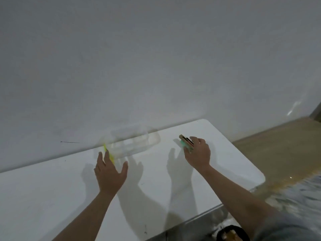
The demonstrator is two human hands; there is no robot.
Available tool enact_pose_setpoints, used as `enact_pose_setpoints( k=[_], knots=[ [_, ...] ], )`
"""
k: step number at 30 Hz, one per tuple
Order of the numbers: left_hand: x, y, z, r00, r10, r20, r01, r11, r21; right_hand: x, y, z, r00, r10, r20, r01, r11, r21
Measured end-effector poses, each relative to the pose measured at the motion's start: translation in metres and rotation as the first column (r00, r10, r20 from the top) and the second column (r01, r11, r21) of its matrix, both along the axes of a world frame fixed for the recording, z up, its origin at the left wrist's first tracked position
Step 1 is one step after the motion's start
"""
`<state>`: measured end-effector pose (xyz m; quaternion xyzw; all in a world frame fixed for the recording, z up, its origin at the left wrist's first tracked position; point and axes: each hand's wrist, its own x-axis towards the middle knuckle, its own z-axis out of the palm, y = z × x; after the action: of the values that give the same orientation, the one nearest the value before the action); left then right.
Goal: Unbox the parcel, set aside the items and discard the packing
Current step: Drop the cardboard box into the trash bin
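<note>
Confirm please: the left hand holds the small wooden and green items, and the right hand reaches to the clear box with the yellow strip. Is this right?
The hands are swapped. In the head view the right hand holds the small wooden and green items, and the left hand reaches to the clear box with the yellow strip.

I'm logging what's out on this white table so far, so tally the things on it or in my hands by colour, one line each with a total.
Clear: 1, the clear plastic tray by the wall.
Yellow-green: 1, the thin yellow-green strip at the left hand.
Mixed tan, dark, red and green: 1, the small bundle of flat pieces in the right hand; too blurred to split.
Total: 3
</note>
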<state>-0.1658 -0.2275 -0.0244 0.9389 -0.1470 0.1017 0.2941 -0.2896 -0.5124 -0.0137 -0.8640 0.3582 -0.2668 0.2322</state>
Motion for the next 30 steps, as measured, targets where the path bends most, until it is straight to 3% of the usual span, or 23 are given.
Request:
enact_pose_setpoints(
  k=[3,6,11,18,30],
  knots=[
    [0.021,-0.002,-0.003,0.998,0.062,-0.018,-0.064,0.995,-0.073,0.013,-0.019,-0.017,0.963,0.038,-0.267,-0.054,0.997,-0.054],
    [0.032,-0.01,-0.004,0.991,0.118,-0.064,-0.126,0.98,-0.152,0.023,-0.036,-0.033,0.923,0.078,-0.377,-0.148,0.976,-0.159],
    [0.04,-0.027,-0.008,0.976,0.177,-0.126,-0.203,0.951,-0.233,0.036,-0.046,-0.042,0.95,0.076,-0.304,-0.16,0.951,-0.264],
    [0.026,-0.04,-0.006,0.973,0.16,-0.166,-0.213,0.896,-0.389,0.043,-0.054,-0.045,0.948,0.136,-0.289,-0.216,0.94,-0.264],
    [0.026,-0.035,-0.015,0.976,0.145,-0.165,-0.201,0.891,-0.408,0.051,-0.046,-0.045,0.979,0.157,-0.13,-0.183,0.959,-0.216]
  ],
)
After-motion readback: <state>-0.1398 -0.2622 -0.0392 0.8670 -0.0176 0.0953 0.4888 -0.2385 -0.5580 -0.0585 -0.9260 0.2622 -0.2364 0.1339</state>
